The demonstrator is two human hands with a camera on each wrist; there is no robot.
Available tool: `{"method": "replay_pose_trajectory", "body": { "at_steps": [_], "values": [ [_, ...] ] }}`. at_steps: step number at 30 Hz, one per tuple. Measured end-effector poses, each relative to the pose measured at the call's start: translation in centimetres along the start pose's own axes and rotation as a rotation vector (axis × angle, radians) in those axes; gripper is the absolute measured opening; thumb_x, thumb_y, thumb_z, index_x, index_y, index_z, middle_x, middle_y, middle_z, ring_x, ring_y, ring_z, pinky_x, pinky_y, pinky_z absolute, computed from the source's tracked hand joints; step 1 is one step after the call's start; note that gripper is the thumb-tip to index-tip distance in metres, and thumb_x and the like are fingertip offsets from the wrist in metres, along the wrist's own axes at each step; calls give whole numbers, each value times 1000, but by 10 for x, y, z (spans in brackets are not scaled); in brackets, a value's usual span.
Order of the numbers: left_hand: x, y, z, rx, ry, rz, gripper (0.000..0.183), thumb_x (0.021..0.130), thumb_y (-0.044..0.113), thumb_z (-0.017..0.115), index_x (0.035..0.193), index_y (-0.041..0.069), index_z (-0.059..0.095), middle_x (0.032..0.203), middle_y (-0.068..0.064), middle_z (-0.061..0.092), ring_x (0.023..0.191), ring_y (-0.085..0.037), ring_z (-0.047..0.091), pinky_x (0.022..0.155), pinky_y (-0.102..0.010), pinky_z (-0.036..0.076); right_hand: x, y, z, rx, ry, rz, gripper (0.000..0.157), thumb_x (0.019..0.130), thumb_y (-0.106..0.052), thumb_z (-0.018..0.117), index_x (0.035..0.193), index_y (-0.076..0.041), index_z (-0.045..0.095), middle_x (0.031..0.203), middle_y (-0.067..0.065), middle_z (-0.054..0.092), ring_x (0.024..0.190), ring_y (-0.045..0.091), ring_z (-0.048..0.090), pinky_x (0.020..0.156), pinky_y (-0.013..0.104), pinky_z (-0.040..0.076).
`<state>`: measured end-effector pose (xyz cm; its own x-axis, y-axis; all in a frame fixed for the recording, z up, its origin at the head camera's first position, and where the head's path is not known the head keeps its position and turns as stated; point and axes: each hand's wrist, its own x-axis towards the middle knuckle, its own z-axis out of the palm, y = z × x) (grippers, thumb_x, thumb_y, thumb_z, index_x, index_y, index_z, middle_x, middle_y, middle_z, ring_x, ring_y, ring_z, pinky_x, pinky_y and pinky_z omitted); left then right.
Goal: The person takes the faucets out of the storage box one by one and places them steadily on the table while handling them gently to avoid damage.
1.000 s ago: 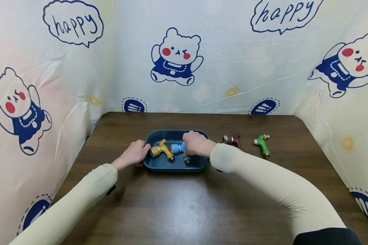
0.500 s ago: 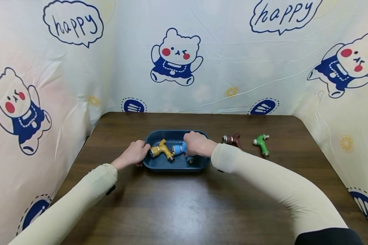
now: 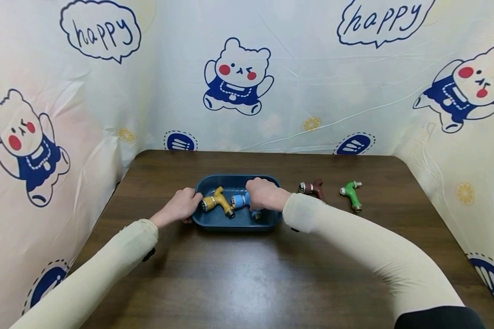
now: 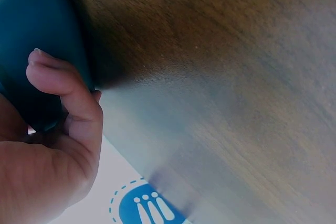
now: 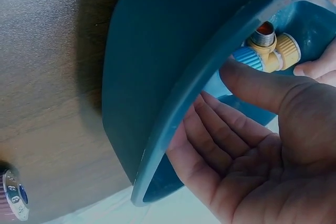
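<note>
- Nearest, the left hand (image 3: pixel 179 205) grips the left end of a dark-blue, rounded-oblong, plastic-looking tray (image 3: pixel 230 225), thumb and fingers bent about its rim; the tray should be light, stiff and prone to slide on the brown wood-look table (image 3: pixel 238 274), so the rim is a sound hold.
- Inside the tray, right of middle, lies a light-blue branched fitting with a ribbed collar (image 3: pixel 240 200). It looks hard, compact and sturdy; the smooth body might slip, the ribbed collar less so.
- The right hand (image 3: pixel 266 194) appears to hold that fitting by its body, fingers curled, though the hand hides the contact.
- Just left of it lies a mustard-yellow branched fitting with a threaded metal-looking end (image 3: pixel 219 198), likely heavier at its ends and best taken mid-body.
- Beyond the tray's right end lie a maroon fitting (image 3: pixel 316 186) and, farther right, a bright-green one (image 3: pixel 352 197).
- Against one second ago, the light-blue fitting sits slightly farther right; tray and left hand look unchanged.
</note>
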<state>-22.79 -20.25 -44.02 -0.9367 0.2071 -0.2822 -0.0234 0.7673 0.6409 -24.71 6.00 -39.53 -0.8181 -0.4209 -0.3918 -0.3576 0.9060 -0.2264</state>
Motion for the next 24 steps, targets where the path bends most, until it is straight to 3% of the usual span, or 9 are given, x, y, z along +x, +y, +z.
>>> {"method": "replay_pose_trajectory", "body": {
  "at_steps": [9,24],
  "values": [
    [0,1,0,5,0,-4,36,111,20,37,105,-6,61,80,-17,67,51,-20,66,48,-33,58,-1,1,-1,10,6,-5,30,94,-17,82,119,-5,70,96,6,66,77,19,65,67,30,58],
    [-1,2,-2,21,-11,8,36,111,20,37,104,-5,61,78,-15,66,50,-19,64,47,-32,56,1,5,-3,29,5,-26,21,95,-23,81,101,-6,70,86,6,66,66,15,63,61,27,55]
  ]
}}
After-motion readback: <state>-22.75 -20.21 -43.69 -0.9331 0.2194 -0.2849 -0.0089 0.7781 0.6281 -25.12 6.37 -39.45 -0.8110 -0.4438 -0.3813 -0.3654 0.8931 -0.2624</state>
